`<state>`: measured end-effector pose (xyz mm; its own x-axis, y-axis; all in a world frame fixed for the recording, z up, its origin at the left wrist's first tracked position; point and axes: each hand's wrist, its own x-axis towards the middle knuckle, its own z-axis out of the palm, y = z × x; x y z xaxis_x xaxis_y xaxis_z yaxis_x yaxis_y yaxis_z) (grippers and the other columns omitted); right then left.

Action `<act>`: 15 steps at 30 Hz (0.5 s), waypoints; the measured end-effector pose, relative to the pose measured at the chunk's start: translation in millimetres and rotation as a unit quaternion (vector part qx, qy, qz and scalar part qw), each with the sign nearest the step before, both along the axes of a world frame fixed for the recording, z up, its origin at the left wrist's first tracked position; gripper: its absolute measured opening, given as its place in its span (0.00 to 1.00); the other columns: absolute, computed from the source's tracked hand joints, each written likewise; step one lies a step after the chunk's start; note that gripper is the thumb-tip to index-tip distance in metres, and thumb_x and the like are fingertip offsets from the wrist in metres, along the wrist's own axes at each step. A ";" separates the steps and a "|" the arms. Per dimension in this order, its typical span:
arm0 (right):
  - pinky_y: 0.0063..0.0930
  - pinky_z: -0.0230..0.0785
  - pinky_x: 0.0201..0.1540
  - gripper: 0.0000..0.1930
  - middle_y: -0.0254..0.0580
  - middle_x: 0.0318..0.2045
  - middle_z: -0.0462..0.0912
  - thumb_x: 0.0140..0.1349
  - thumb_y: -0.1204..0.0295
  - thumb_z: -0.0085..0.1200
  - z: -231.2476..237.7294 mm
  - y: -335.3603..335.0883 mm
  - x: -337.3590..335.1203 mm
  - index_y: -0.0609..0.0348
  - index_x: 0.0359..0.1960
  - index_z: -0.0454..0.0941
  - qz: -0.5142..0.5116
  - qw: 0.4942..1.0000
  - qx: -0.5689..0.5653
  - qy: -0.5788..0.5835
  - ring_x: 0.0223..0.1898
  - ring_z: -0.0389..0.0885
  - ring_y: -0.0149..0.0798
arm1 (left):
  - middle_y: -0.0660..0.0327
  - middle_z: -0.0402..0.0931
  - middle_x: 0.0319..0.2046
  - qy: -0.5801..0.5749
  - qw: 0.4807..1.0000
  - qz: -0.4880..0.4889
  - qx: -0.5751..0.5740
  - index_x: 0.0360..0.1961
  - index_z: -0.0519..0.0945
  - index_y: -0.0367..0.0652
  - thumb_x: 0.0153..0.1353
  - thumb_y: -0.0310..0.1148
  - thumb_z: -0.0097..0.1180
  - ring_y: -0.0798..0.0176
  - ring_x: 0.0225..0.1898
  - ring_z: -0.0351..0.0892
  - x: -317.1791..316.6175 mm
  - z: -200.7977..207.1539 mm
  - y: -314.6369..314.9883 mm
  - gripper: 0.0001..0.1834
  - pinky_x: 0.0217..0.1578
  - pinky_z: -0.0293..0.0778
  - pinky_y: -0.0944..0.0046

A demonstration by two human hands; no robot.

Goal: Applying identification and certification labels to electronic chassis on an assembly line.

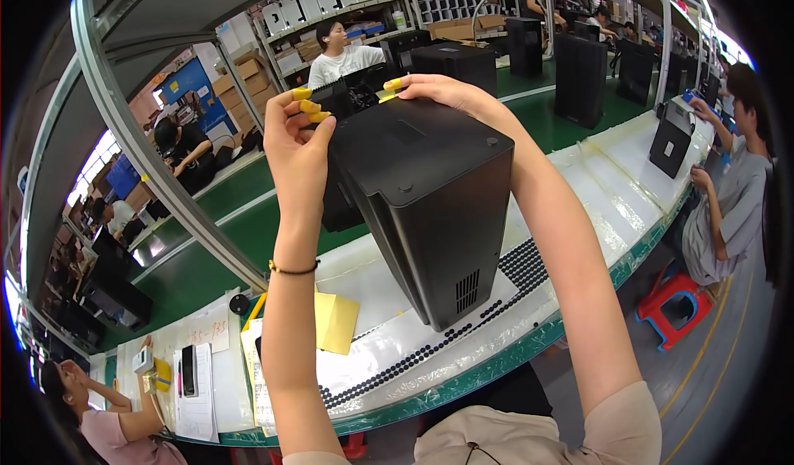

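A tall black case [438,225] stands on the bench before me, vent slots low on its near side and two small round feet visible on its top. At its far left top edge is my left hand [299,147], its thumb and yellow-covered fingertips drawn together; anything between them is too small to make out. My right hand [442,91] bends over the far top edge and grips it, my forearm passing along the case's right side. Yellow covers some of its fingertips too. Rows of small black round pads [521,268] lie on a white sheet around the case's base.
Yellow paper [335,323] lies left of the case, beside a metal upright [178,209]. Beyond runs a green conveyor [542,114] carrying more black cases [579,81]. People work on both sides and across. A red stool [674,304] stands on the floor at right.
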<state>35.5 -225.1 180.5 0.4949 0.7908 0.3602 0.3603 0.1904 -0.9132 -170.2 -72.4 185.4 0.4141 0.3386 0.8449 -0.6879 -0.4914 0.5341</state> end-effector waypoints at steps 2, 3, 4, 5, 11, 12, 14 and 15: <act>0.17 0.69 0.45 0.18 0.32 0.43 0.80 0.61 0.68 0.53 -0.1 -2.4 -6.7 0.55 0.53 0.76 0.000 1.000 0.002 0.019 0.41 0.77 0.24 | 0.62 0.73 0.37 0.066 0.992 0.078 0.070 0.46 0.71 0.38 0.51 0.16 0.59 0.73 0.36 0.74 14.8 0.3 10.0 0.20 0.33 0.70 0.75; 0.15 0.69 0.45 0.17 0.34 0.44 0.79 0.63 0.70 0.50 -0.2 -3.3 -10.6 0.56 0.53 0.75 0.003 0.999 0.004 0.039 0.41 0.77 0.23 | 0.62 0.74 0.34 0.077 0.991 0.081 0.073 0.47 0.72 0.40 0.50 0.16 0.60 0.72 0.35 0.75 19.8 -1.0 13.7 0.22 0.32 0.70 0.73; 0.15 0.69 0.45 0.17 0.34 0.44 0.79 0.63 0.70 0.50 -1.7 -6.1 -10.8 0.56 0.53 0.75 0.000 0.999 0.005 0.038 0.41 0.77 0.23 | 0.62 0.74 0.34 0.076 0.991 0.078 0.074 0.47 0.72 0.40 0.50 0.16 0.60 0.72 0.35 0.75 24.1 -1.8 14.7 0.22 0.32 0.70 0.73; 0.15 0.69 0.45 0.17 0.34 0.44 0.79 0.63 0.70 0.50 -2.8 -8.2 -11.3 0.57 0.53 0.75 -0.001 0.999 0.005 0.042 0.41 0.77 0.23 | 0.61 0.75 0.34 0.098 0.985 0.104 0.091 0.47 0.72 0.41 0.50 0.16 0.60 0.70 0.35 0.76 27.3 -2.0 15.9 0.22 0.33 0.71 0.71; 0.15 0.70 0.44 0.17 0.34 0.43 0.79 0.62 0.70 0.51 -0.1 -9.9 -12.0 0.57 0.53 0.75 -0.007 0.998 0.005 0.059 0.41 0.77 0.23 | 0.58 0.76 0.33 0.132 0.958 0.176 0.182 0.50 0.70 0.43 0.48 0.15 0.59 0.62 0.36 0.79 29.8 11.8 14.0 0.26 0.36 0.74 0.64; 0.15 0.69 0.44 0.17 0.34 0.43 0.79 0.62 0.70 0.52 1.9 -8.8 -13.4 0.58 0.52 0.75 -0.005 0.998 0.013 0.062 0.41 0.77 0.23 | 0.57 0.76 0.33 0.139 0.951 0.182 0.208 0.51 0.70 0.43 0.48 0.15 0.58 0.61 0.35 0.80 28.2 15.9 13.7 0.27 0.37 0.75 0.63; 0.15 0.69 0.44 0.17 0.34 0.42 0.79 0.62 0.70 0.52 -2.2 -7.8 -11.5 0.58 0.52 0.75 -0.004 0.997 0.020 0.069 0.41 0.77 0.23 | 0.57 0.76 0.32 0.138 0.950 0.168 0.226 0.53 0.69 0.44 0.47 0.14 0.58 0.61 0.34 0.80 29.7 15.9 15.8 0.30 0.36 0.75 0.63; 0.16 0.70 0.44 0.16 0.33 0.42 0.80 0.61 0.69 0.53 -4.2 -7.5 -11.0 0.58 0.51 0.76 -0.005 0.997 0.018 0.069 0.41 0.77 0.23 | 0.58 0.76 0.32 0.130 0.950 0.147 0.245 0.53 0.69 0.45 0.47 0.13 0.57 0.61 0.34 0.80 28.6 15.1 16.1 0.30 0.36 0.75 0.64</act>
